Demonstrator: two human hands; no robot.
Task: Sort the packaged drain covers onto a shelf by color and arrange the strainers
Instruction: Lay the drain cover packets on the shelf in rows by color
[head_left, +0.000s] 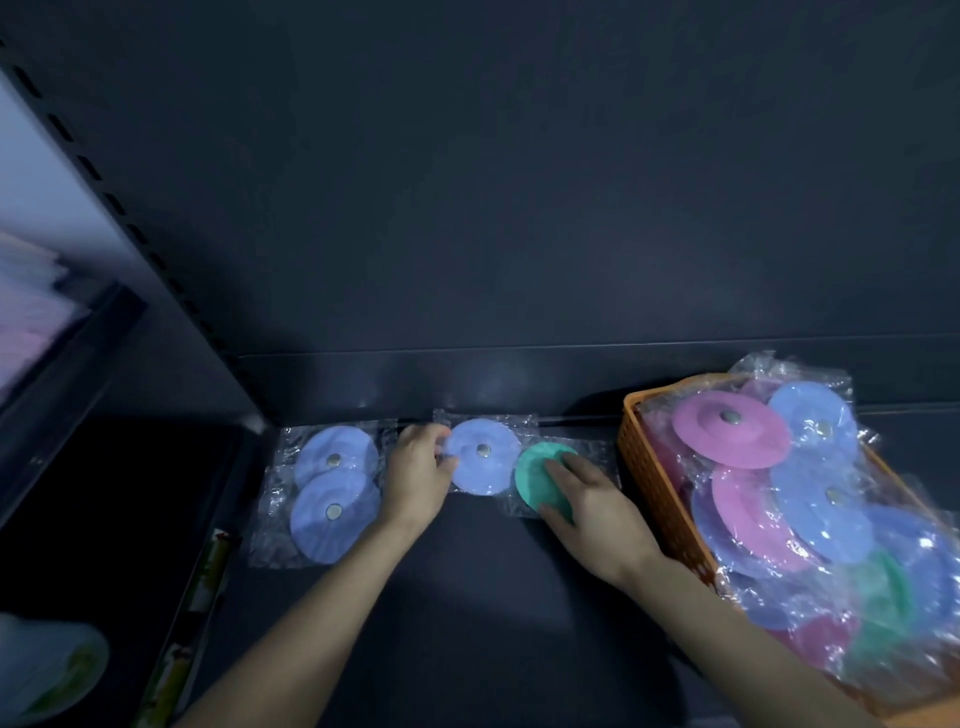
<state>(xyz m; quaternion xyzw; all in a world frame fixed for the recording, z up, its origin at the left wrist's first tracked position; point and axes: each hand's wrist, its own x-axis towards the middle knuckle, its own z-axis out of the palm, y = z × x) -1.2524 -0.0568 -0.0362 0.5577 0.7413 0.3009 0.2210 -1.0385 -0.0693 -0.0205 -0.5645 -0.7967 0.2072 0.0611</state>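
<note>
A dark shelf (467, 597) with a dark back panel fills the view. At its right end stands an orange basket (655, 470), piled above its rim with bagged covers (823, 512) in pink, blue and green, each in clear plastic. The left hand (415, 478) reaches in from below, its thumb and curled fingers pinching the left edge of the middle blue cover (483, 460), which lies flat near the back of the shelf. The right hand (592, 504) grips the green cover (535, 480) just beside it, fingers laid over the top and thumb at the near rim. Left of the hands, 2 blue covers (332, 514) lie overlapping in their bags, touching the shelf's left corner
</note>
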